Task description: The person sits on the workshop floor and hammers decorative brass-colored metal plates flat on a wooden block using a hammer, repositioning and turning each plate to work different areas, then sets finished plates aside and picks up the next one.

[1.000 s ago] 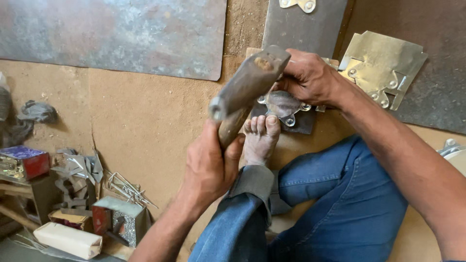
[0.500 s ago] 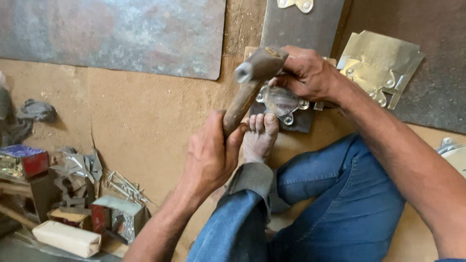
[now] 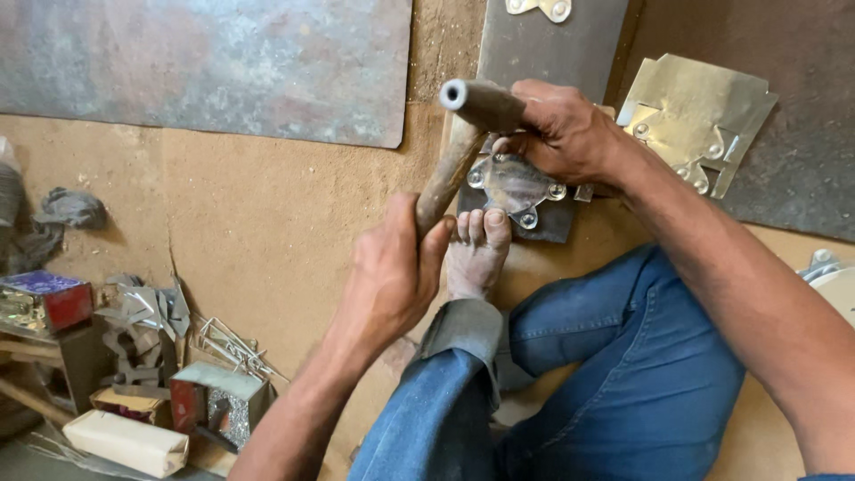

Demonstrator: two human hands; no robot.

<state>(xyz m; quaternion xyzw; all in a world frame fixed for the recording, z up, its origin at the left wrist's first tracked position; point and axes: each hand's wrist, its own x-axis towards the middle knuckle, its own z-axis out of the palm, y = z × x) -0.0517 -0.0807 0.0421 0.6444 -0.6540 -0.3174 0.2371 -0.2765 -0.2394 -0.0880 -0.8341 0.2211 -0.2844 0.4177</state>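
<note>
Lowest in the frame, your legs in blue jeans (image 3: 623, 374) fill the bottom right, one knee bent toward the middle. At lower left a small open tin box (image 3: 209, 401), a pale wrapped block (image 3: 125, 443) and loose nails (image 3: 232, 343) lie on the floor. Just above centre, your left hand (image 3: 392, 276) is clenched around the wooden handle of a hammer (image 3: 445, 178), which slants up and right. Your bare foot (image 3: 476, 249) sits beside that hand, toes touching the lower edge of a small metal fitting (image 3: 517, 183) on a dark plate (image 3: 543, 53). Further up, your right hand (image 3: 557, 129) grips the hammer's metal head, just over the fitting. A folded brass sheet (image 3: 695, 111) lies at upper right.
</note>
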